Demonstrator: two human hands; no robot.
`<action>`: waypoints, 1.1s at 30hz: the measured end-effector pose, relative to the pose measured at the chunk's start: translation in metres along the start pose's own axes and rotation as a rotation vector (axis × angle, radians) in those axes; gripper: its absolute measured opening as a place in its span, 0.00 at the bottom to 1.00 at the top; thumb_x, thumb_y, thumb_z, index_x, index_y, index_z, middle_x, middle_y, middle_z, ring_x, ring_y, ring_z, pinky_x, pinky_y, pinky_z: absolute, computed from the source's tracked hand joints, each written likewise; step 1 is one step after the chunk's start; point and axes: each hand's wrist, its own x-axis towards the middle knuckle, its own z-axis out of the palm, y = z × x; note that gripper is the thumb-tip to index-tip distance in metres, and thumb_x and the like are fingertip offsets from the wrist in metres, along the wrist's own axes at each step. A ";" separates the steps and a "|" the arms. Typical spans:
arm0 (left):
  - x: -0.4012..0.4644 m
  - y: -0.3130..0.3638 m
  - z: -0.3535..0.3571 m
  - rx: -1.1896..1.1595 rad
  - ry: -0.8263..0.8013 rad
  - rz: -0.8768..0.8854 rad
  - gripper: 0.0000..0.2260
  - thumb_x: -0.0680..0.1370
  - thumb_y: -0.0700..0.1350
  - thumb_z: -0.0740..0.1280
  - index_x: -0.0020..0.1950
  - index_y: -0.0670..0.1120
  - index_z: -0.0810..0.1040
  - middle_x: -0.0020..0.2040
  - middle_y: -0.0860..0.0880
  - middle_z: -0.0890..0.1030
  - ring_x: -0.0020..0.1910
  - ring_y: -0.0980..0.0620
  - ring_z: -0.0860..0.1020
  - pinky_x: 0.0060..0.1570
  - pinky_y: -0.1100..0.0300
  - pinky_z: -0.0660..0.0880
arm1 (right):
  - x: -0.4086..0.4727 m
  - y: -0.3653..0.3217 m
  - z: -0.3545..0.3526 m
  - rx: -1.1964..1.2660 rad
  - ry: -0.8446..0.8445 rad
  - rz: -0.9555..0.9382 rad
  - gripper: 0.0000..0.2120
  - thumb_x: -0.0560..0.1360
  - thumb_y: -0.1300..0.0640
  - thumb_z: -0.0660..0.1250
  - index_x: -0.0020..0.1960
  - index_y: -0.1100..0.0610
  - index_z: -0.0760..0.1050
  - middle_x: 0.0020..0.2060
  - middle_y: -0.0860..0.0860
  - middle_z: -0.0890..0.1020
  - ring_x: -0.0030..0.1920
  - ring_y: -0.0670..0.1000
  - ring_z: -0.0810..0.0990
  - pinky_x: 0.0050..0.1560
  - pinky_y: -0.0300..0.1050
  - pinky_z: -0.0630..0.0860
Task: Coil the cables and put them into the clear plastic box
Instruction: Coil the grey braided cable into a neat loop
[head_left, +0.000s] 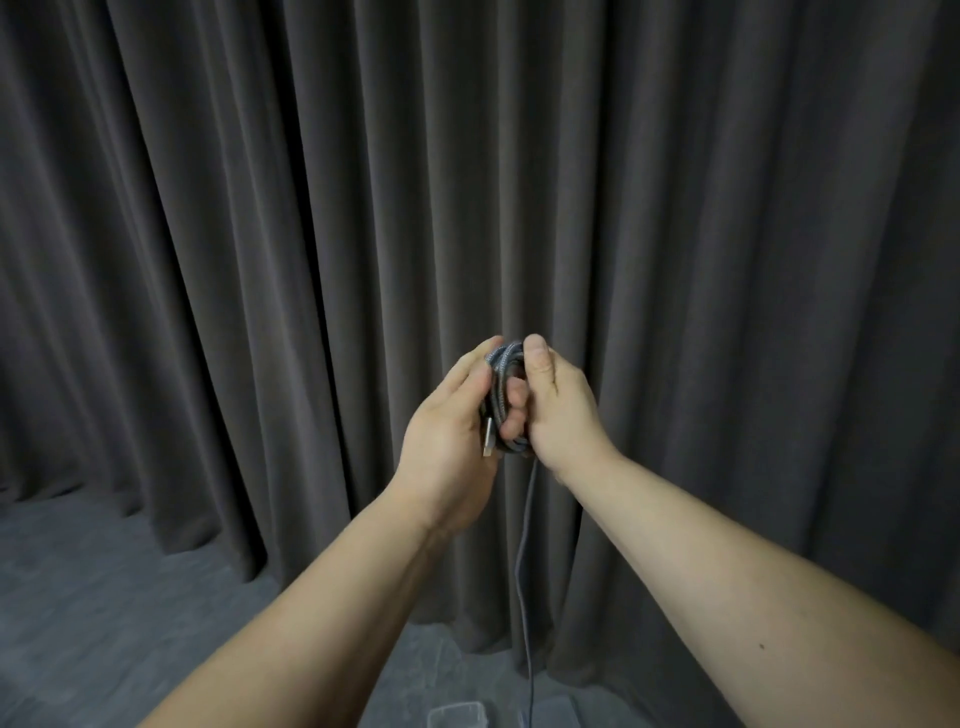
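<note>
Cable (503, 379), grey and braided, sits bundled between my two hands at chest height, its loops standing roughly upright so the coil's long axis runs top to bottom between my palms. My left hand (447, 441) cups the bundle from the left: the thumb lies up along the loops' outer side, and its fingertips (515, 396) show curled through the coil's middle, so that hand grips the turns already made. A metal plug (488, 441) points downward against my left palm, just below the thumb's base. My right hand (558, 410) closes on the coil from the right, the thumb pressed over the top of the loops; its other fingers are hidden behind the bundle, so I cannot tell exactly how they wrap. From the coil's lower end, right under my right wrist, the loose tail (524, 571) hangs almost straight down between my forearms and leaves the bottom edge. That tail is what matters: it lies below my fingers, nearer my right hand, so I judge the right hand should bring it up and around while the left holds. Both forearms reach forward and converge. A clear plastic box (460, 716) shows on the grey floor (104, 597) far below, before a dark curtain (260, 208).
</note>
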 end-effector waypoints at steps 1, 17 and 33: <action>-0.001 0.000 0.000 0.026 -0.017 0.003 0.18 0.82 0.42 0.57 0.72 0.40 0.66 0.36 0.47 0.73 0.32 0.53 0.69 0.40 0.60 0.70 | 0.000 0.000 -0.001 0.041 -0.018 0.011 0.24 0.76 0.32 0.51 0.33 0.48 0.71 0.22 0.47 0.74 0.25 0.49 0.74 0.34 0.47 0.70; 0.009 0.003 -0.017 0.251 0.099 0.102 0.14 0.81 0.36 0.58 0.64 0.47 0.73 0.33 0.51 0.73 0.33 0.57 0.71 0.34 0.62 0.71 | -0.010 -0.004 -0.011 0.172 -0.428 0.395 0.18 0.81 0.43 0.53 0.58 0.54 0.74 0.37 0.54 0.82 0.31 0.55 0.78 0.37 0.47 0.75; 0.031 0.031 -0.049 0.221 0.204 0.203 0.16 0.81 0.32 0.54 0.66 0.44 0.70 0.31 0.52 0.67 0.31 0.58 0.65 0.32 0.66 0.65 | -0.007 -0.044 -0.015 -1.038 -0.588 -0.338 0.17 0.77 0.59 0.56 0.61 0.48 0.77 0.51 0.48 0.73 0.56 0.55 0.75 0.57 0.49 0.72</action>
